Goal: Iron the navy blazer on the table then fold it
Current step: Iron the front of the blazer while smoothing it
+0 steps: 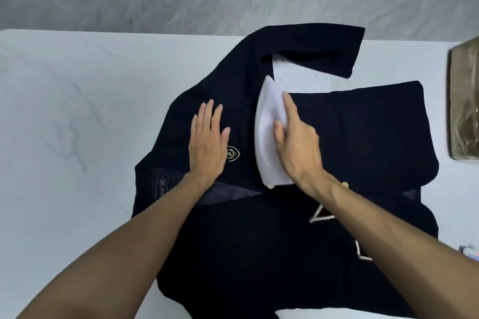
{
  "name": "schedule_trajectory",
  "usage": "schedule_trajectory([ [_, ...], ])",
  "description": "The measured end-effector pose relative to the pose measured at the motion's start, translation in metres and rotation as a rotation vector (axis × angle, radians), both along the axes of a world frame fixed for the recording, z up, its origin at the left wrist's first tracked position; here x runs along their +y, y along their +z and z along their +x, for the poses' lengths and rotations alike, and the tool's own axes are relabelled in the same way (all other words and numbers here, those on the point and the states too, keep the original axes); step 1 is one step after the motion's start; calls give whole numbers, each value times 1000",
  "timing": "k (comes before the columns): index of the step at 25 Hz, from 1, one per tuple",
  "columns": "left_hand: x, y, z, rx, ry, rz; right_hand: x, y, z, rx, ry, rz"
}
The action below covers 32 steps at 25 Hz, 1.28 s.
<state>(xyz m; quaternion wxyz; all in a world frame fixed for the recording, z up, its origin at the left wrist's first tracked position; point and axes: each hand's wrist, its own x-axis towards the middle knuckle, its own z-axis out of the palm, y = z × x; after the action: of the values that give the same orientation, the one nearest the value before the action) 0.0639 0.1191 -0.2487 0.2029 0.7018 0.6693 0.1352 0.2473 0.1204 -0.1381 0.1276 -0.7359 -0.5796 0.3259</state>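
While the iron (pixel 269 132) is gripped by the right hand (pixel 298 145) and the blazer (pixel 363 132) is pinned by the flat, spread left hand (pixel 207 140) at nine o'clock, fingers could be burned.

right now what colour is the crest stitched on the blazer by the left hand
Gold on navy: the crest sits on the blazer, seen in the head view.

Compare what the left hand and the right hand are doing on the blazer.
The left hand lies flat and open, fingers spread, on the navy blazer beside its gold crest; the right hand is wrapped around the white iron. The left hand holds nothing; the right hand grips a tool. Both press down on the blazer, on the white table.
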Motion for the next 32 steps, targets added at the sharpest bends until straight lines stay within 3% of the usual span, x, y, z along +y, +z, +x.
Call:
schedule_trajectory([
  [6, 3, -21, 9, 149, 75, -62, 40, -28, -35, -103, 64, -5],
  [12, 5, -19, 10, 254, 24, -98, 22, -21, -33, -124, 91, -61],
  [19, 7, -20, 11, 283, 26, -104, 24, -27, -38, -226, 227, -102],
  [32, 6, -20, 13, 304, 25, -111, 9, -26, 22, -277, 182, -85],
])
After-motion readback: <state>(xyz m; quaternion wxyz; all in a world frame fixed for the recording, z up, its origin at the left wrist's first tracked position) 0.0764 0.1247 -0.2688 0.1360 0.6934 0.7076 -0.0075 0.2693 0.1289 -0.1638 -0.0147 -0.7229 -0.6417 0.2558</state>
